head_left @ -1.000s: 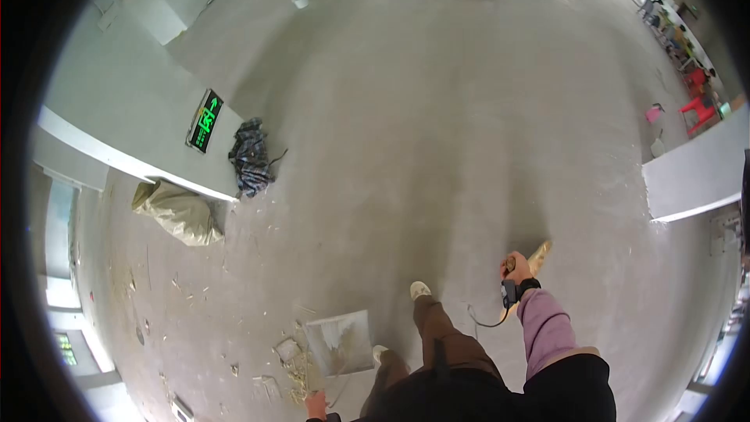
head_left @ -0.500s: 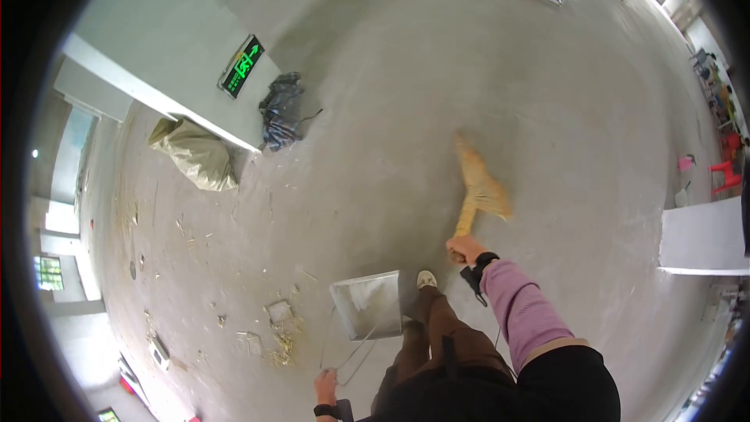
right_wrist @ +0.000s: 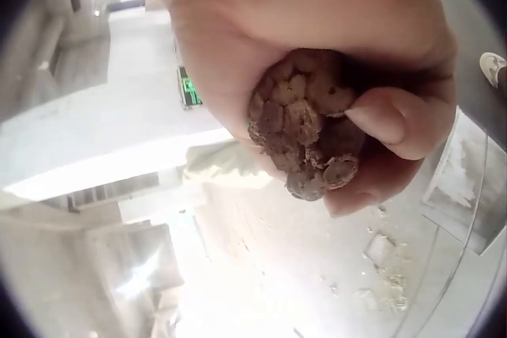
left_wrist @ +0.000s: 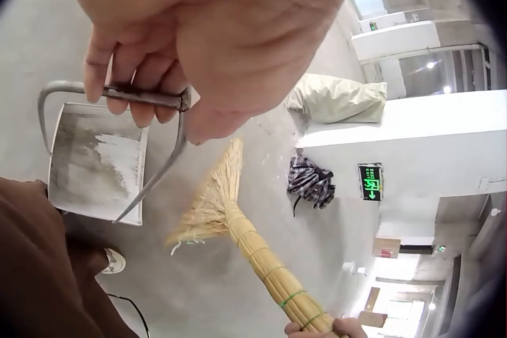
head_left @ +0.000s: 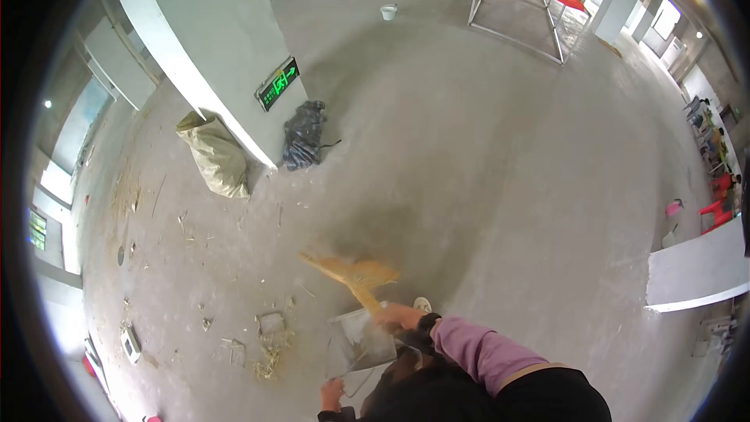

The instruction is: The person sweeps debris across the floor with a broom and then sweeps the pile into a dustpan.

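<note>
In the head view a straw broom (head_left: 355, 275) is held by my right hand (head_left: 400, 317), its bristles blurred above the floor. The right wrist view shows that hand (right_wrist: 333, 29) curled round the handle's end (right_wrist: 301, 120). My left hand (head_left: 332, 395) holds the wire handle of a metal dustpan (head_left: 366, 340). Seen from the left wrist, the fingers of the left hand (left_wrist: 198, 37) hook round the handle's bar (left_wrist: 146, 97), and the pan (left_wrist: 99, 162) hangs below, with pale residue inside. The broom's bristles (left_wrist: 214, 203) are close beside the pan.
Straw scraps (head_left: 269, 361) and bits of debris lie on the floor at left. A beige sack (head_left: 215, 156) and a dark plaid bag (head_left: 305, 137) rest by a pillar (head_left: 226, 39). Further off are a white bucket (head_left: 388, 12), a metal frame (head_left: 516, 41) and red chairs (head_left: 715, 212).
My right hand has swung the broom from the right across to the left, near the dustpan. The left hand still holds the pan's handle. The head view has shifted.
</note>
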The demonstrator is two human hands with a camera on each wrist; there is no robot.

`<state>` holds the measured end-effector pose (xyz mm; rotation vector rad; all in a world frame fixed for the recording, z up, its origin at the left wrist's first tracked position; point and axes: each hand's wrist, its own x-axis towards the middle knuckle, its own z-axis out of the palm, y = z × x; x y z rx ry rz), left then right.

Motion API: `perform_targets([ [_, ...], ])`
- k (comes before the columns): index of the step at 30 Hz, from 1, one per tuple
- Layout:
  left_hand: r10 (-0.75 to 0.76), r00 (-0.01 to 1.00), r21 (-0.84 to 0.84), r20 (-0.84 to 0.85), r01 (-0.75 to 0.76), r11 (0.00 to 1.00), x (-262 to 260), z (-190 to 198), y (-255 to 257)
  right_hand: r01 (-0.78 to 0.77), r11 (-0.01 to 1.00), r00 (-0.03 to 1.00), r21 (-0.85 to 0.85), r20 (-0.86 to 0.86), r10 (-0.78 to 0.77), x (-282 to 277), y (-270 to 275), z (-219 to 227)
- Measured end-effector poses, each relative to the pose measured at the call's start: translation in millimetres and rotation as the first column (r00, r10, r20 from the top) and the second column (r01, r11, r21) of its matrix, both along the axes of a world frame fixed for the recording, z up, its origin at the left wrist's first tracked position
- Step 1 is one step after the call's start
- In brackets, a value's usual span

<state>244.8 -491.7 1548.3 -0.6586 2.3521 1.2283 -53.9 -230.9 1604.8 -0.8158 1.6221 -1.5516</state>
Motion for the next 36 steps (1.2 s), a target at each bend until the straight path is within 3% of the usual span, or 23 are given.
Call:
perform_targets([
  [1,-0.345,0.935,-0.218,-0.083,0.320,0.922,7,-13,-9,0.025,0.994,0.989,-0.110,-0.139,-0.040,-2,9,18],
  [3,-0.159,0.987,-0.031,-0.028,0.158,0.987,10,-28,-16,0.036,0.995,0.997,0.091,0.060,-0.042,4,32,-9],
  [6,0.059,0.998,0.129,0.011,-0.060,0.990,22,-72,-27,0.144,0.984,0.950,0.101,0.263,-0.166,11,78,10],
  [8,-0.001,1.000,0.057,-0.024,0.002,0.998,16,-68,-28,0.185,0.978,0.957,0.098,0.207,-0.202,12,108,49],
  [11,-0.260,0.964,-0.173,-0.049,0.248,0.953,-3,-34,-26,0.382,0.906,0.848,0.184,0.321,-0.422,9,144,66],
  [14,-0.273,0.961,-0.203,-0.039,0.260,0.944,-11,-34,-31,0.588,0.777,0.623,0.225,0.487,-0.613,-1,180,52],
  [16,-0.284,0.959,-0.217,-0.023,0.272,0.937,-24,-30,-31,0.715,0.586,0.195,0.381,0.696,-0.691,-27,201,38],
  [17,0.133,0.988,0.062,0.080,-0.138,0.989,-33,-32,-30,0.730,0.487,-0.041,0.479,0.742,-0.669,-43,211,31],
  [18,0.482,0.831,0.268,0.279,-0.549,0.792,-42,-33,-27,0.731,0.436,-0.094,0.525,0.710,-0.698,-61,221,23],
  [19,0.670,0.527,0.347,0.523,-0.849,0.398,-51,-34,-24,0.735,0.395,-0.156,0.551,0.704,-0.693,-80,233,15],
  [21,0.409,0.858,0.289,0.310,-0.495,0.820,-46,-53,-35,0.737,0.306,-0.285,0.602,0.688,-0.668,-124,260,-2],
  [22,0.202,0.954,0.211,0.220,-0.249,0.945,-58,-57,-39,0.725,0.255,-0.331,0.639,0.649,-0.685,-145,278,-21],
  [24,-0.050,0.990,-0.043,0.131,0.056,0.997,-87,-30,-31,0.762,0.164,-0.404,0.626,0.659,-0.635,-182,304,-29],
  [26,-0.262,0.965,-0.222,0.026,0.261,0.939,-111,-9,-27,0.763,0.080,-0.496,0.642,0.659,-0.565,-219,332,-34],
  [27,0.139,0.978,0.091,0.155,-0.154,0.984,-124,-5,-29,0.750,0.045,-0.547,0.660,0.657,-0.519,-239,345,-38],
  [28,0.455,0.805,0.306,0.381,-0.574,0.759,-130,-13,-34,0.735,0.012,-0.595,0.678,0.653,-0.469,-260,357,-42],
  [29,0.592,0.494,0.365,0.637,-0.870,0.333,-142,-12,-32,0.758,0.041,-0.555,0.652,0.676,-0.484,-279,372,-56],
  [31,0.661,0.413,0.264,0.627,-0.910,0.318,-163,-1,-21,0.796,0.093,-0.482,0.599,0.719,-0.501,-310,394,-91],
  [32,0.692,0.375,0.213,0.617,-0.926,0.311,-175,8,-14,0.820,0.198,-0.352,0.538,0.745,-0.566,-327,401,-109],
  [33,0.549,0.716,0.139,0.431,-0.654,0.743,-185,16,-8,0.814,0.196,-0.359,0.546,0.739,-0.570,-349,393,-99],
  [34,0.225,0.933,-0.031,0.281,-0.226,0.974,-195,23,-3,0.811,0.194,-0.363,0.552,0.734,-0.574,-373,378,-86],
  [35,-0.187,0.961,-0.253,0.206,0.237,0.938,-205,27,3,0.830,0.233,-0.153,0.506,0.610,-0.778,-389,375,-97],
  [36,-0.167,0.969,-0.218,0.184,0.206,0.954,-216,29,9,0.835,0.288,0.072,0.469,0.425,-0.903,-404,368,-109],
])
